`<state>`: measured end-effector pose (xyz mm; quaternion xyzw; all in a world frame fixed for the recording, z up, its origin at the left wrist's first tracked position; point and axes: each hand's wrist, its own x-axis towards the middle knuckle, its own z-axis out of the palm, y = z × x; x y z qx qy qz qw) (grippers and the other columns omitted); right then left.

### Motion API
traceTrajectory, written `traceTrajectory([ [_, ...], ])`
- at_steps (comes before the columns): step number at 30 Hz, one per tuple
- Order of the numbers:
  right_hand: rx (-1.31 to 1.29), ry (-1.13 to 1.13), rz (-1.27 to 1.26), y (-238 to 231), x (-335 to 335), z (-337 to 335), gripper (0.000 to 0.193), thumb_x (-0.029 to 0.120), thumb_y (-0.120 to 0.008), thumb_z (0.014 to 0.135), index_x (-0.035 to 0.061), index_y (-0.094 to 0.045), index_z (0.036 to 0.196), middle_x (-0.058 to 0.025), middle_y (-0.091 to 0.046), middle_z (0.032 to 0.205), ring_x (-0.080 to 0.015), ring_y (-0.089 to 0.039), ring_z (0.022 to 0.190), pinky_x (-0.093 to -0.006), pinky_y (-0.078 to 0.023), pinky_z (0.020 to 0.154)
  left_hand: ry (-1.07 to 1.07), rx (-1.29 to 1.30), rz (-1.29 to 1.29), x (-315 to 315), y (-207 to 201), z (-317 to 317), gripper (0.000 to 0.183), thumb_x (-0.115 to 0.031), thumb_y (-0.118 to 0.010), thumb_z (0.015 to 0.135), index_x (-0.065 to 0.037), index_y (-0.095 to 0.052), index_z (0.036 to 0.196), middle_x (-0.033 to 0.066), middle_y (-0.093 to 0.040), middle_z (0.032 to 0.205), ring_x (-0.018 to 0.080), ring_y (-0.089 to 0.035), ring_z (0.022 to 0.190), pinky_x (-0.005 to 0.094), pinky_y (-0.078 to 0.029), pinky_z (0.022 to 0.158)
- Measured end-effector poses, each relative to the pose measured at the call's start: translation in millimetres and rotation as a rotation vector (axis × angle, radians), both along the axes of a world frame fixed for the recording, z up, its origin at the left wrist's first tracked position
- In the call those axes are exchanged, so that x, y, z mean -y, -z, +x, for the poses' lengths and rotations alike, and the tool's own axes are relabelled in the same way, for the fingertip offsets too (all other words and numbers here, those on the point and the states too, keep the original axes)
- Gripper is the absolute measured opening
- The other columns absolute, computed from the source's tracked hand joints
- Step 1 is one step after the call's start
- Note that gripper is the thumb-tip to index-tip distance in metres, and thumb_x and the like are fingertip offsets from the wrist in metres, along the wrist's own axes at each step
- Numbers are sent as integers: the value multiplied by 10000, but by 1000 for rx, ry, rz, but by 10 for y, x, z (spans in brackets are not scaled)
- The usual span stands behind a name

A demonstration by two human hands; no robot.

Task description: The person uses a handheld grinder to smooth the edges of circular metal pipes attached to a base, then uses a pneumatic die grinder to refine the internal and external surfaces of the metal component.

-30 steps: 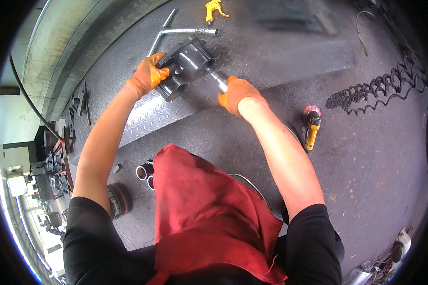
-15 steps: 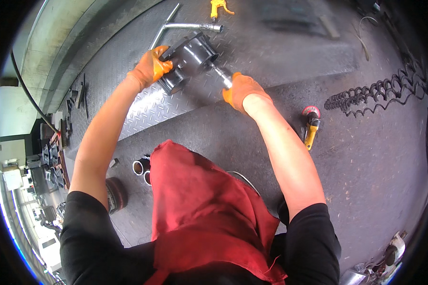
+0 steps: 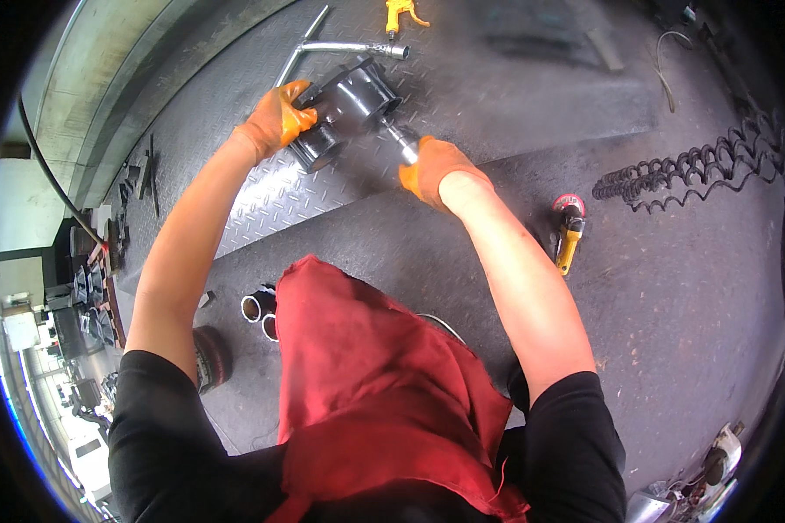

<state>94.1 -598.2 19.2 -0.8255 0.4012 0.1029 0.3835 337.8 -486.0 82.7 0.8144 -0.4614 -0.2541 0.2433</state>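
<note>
Now we hold the black metal housing (image 3: 347,112) up off the steel checker-plate floor (image 3: 270,196), both hands in orange gloves. Our left hand (image 3: 279,115) is closed around the housing's left flank, fingers wrapped over its edge. Our right hand (image 3: 432,167) is closed on a short silvery tool (image 3: 401,142) whose tip sits against the housing's right side. Just beyond the housing lies a bent chrome pipe (image 3: 349,48); a yellow air gun (image 3: 399,13) lies farther beyond it. Well to the right of the housing, an angle grinder (image 3: 569,231) rests on the dark mat (image 3: 689,288). We judge the work midway: the tool is engaged, yet whether any fastener is loosened or tightened cannot be told.
</note>
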Motion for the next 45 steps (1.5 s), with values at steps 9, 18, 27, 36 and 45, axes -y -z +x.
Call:
traceTrajectory([
  [9, 37, 50, 39, 3, 161, -39, 408, 316, -675, 927, 5, -708, 1190, -258, -690, 1230, -408, -661, 1171, -449, -543, 991, -27, -97, 12, 50, 19, 8, 430, -33, -627, 920, 67, -594, 1337, 85, -686, 1126, 150, -596, 1001, 296, -499, 897],
  [18, 16, -12, 69, 68, 95, 64, 363, 324, -656, 930, 36, -745, 1133, -265, -706, 1163, -417, -674, 1134, -459, -551, 969, -16, -76, 13, 33, 69, 70, 365, -73, -646, 920, 37, -639, 1267, 62, -687, 1057, 127, -584, 958, 284, -497, 874],
  [27, 41, -17, 97, 53, 113, -25, 473, 367, -651, 917, 2, -676, 1217, -296, -693, 1166, -443, -663, 1136, -467, -552, 940, -9, -73, -51, 10, 113, 127, 353, -146, -664, 933, 17, -632, 1245, 48, -691, 1025, 107, -608, 935, 275, -513, 830],
  [36, -84, -24, 117, -143, 78, -1537, 508, 411, -676, 903, 2, -591, 1192, -286, -697, 1064, -450, -678, 1026, -495, -525, 861, -74, -59, -684, -533, 781, 93, 451, -171, -707, 938, -12, -627, 1352, 90, -686, 1297, 194, -617, 1235, 340, -456, 1077],
  [45, -59, 301, 192, -129, 144, -2398, 412, 277, -679, 901, 27, -604, 1220, -111, -690, 849, -153, -631, 741, -352, -527, 682, -442, -1009, -660, -534, 196, -367, 365, -298, -470, 1071, -13, -640, 1224, 116, -713, 1138, 236, -707, 999, 392, -589, 900],
])
